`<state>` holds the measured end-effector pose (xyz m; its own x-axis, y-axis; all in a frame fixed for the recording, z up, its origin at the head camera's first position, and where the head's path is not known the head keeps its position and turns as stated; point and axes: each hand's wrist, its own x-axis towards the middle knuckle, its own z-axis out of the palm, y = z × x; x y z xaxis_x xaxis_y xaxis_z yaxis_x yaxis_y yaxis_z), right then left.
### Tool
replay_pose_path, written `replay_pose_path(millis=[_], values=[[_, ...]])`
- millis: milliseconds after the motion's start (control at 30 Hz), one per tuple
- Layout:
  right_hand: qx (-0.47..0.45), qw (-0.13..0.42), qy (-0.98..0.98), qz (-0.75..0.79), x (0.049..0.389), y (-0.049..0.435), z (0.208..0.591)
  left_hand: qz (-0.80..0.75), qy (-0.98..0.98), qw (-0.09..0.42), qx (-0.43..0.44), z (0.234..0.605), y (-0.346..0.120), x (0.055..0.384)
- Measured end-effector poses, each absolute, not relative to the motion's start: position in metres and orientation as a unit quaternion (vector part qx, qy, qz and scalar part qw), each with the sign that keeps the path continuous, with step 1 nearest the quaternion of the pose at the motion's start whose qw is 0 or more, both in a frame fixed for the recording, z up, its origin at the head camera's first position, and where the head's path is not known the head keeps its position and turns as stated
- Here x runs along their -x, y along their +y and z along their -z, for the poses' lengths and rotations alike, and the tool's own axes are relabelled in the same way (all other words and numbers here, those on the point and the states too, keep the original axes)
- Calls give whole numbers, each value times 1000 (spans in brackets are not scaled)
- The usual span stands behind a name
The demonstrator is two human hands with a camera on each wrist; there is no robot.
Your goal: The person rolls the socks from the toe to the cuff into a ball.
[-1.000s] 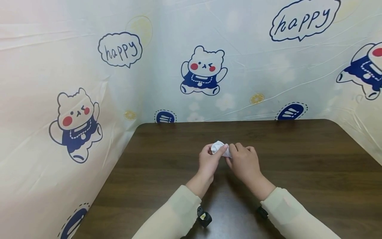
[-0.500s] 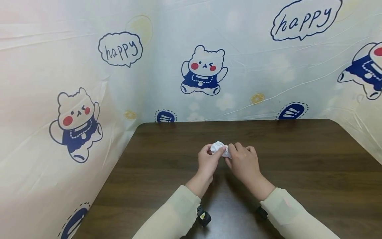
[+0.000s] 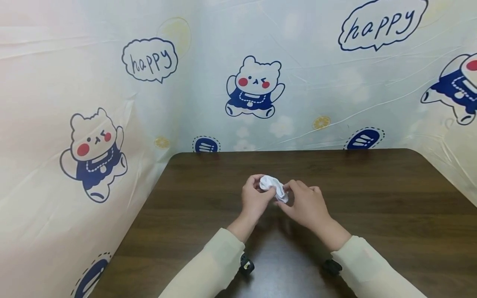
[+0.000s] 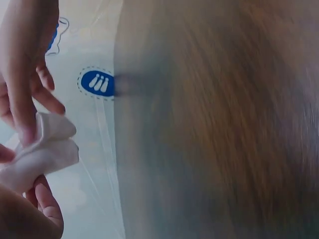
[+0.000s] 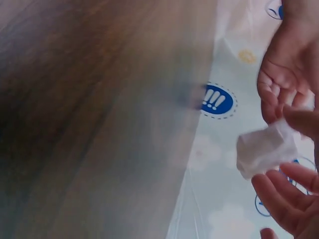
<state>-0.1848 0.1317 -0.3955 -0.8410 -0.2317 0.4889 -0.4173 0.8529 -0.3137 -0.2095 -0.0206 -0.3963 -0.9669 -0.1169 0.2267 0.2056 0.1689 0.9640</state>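
Between both hands, above the table, is a small white folded bundle (image 3: 275, 188) of soft, creased material, too small to tell its kind for sure. My left hand (image 3: 255, 200) grips its left part, thumb on the near side and fingers behind. At the bundle's right end, my right hand (image 3: 307, 203) pinches it between thumb and forefinger. In the left wrist view the white bundle (image 4: 47, 154) looks doubled over in layers, and the right hand (image 4: 25, 69) reaches onto it from above. Seen from the right wrist, the white bundle (image 5: 264, 149) lies against fingertips of the right hand (image 5: 286, 196).
A dark brown wooden table (image 3: 179, 231) with rounded far corners lies under the hands. Behind and to the left hangs a pale printed curtain (image 3: 208, 91) with bears and "happy" bubbles. Black wrist cameras (image 3: 246, 265) sit at both cuffs.
My hands have spread slightly apart, the left one shifting left and the right one a little right. More of the white bundle shows between them, and it has turned a little.
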Motion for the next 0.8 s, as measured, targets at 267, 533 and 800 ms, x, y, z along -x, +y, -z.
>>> replay_pose_path(millis=[267,533,800], values=[[-164,167,-916,-327,185,137,386,565,-814,107,80,394,-39,213],[-163,166,-908,-348,188,136,387,545,-831,71,86,394,-41,211],[-180,182,-882,-396,190,131,392,563,-815,74,115,397,-38,209]])
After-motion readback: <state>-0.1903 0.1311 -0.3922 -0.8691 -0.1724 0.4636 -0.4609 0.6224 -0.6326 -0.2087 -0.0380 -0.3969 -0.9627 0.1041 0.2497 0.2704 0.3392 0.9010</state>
